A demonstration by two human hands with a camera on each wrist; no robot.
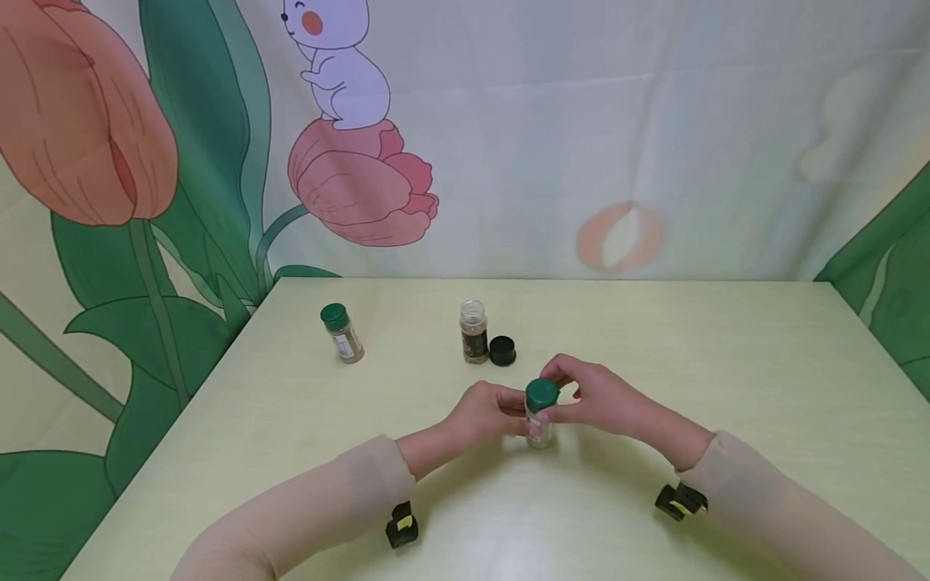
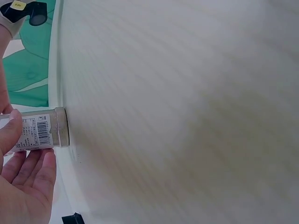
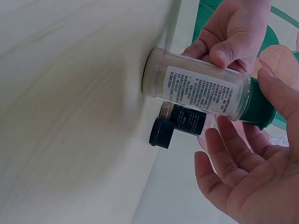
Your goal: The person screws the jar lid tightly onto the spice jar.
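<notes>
In the head view a spice jar (image 1: 539,440) with a green lid (image 1: 542,393) stands upright on the table between my hands. My left hand (image 1: 485,415) grips its body from the left, thumb across the label. From the right, my right hand (image 1: 594,395) has its thumb and fingertips about the green lid. A white printed label (image 3: 198,91) and pale powder inside show in the right wrist view. The left wrist view shows the jar's base (image 2: 61,126) at the tabletop and a barcode on its label.
Behind the hands stands a lidless clear jar (image 1: 474,335) with a dark label, its black lid (image 1: 502,350) beside it. Farther left is another green-lidded spice jar (image 1: 342,332). A printed curtain (image 1: 508,161) hangs along the table's back edge.
</notes>
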